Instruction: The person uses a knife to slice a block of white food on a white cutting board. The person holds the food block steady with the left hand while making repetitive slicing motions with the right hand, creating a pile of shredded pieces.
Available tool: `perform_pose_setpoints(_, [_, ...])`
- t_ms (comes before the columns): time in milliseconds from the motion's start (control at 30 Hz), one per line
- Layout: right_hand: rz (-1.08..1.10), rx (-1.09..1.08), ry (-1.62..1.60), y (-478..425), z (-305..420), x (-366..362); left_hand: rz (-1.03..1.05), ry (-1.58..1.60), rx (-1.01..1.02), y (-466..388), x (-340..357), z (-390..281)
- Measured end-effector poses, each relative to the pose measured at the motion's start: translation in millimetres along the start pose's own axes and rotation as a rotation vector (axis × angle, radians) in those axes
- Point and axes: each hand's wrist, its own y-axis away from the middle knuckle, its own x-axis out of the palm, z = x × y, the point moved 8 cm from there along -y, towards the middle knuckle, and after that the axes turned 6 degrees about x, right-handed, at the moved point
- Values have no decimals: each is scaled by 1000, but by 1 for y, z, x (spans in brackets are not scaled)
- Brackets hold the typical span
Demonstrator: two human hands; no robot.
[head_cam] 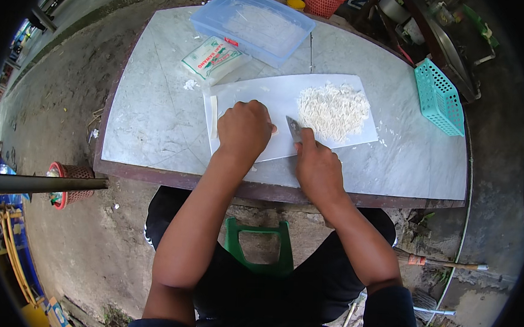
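Note:
My left hand (245, 126) is curled down over a white cutting board (257, 92). A small pale end of food shows beside its fingertips; the fist hides the rest. In my right hand (320, 164) is the handle of a kitchen knife (293, 128), its blade angled up and left over the board. Right of the blade, a heap of small, thinly cut white pieces (333, 111) covers that end of the board. One long white strip (214, 116) lies along the board's left edge, beside my left hand.
Behind the board are a printed plastic bag (214, 59) and a translucent blue tub (253, 25) with white pieces inside. A turquoise basket (441, 99) sits at the right edge of the marble-look table (141, 95). A green stool (259, 266) shows between my legs.

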Motion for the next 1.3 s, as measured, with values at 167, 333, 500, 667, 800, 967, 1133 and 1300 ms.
perform_pose_setpoints(167, [32,-43,-185,-2,-4,-2,32,111,33,2,1,7])
perform_pose_setpoints(333, [81,-63,-190,3,2,1,48,120,52,2,3,2])
perform_pose_setpoints(500, [86,-84,-197,3,4,1,49,102,48,2,3,2])
perform_pose_setpoints(667, [118,-68,-187,3,3,2,15,109,84,3,3,0])
perform_pose_setpoints(800, [125,-75,-174,3,6,1,-13,123,104,2,5,2])
perform_pose_setpoints(967, [92,-76,-92,6,12,-2,-30,102,104,4,3,0])
perform_pose_setpoints(1133, [80,-43,-2,6,15,7,-49,29,120,1,2,-5])
perform_pose_setpoints(1300, [69,-27,46,6,14,8,-42,62,91,5,-1,-4])
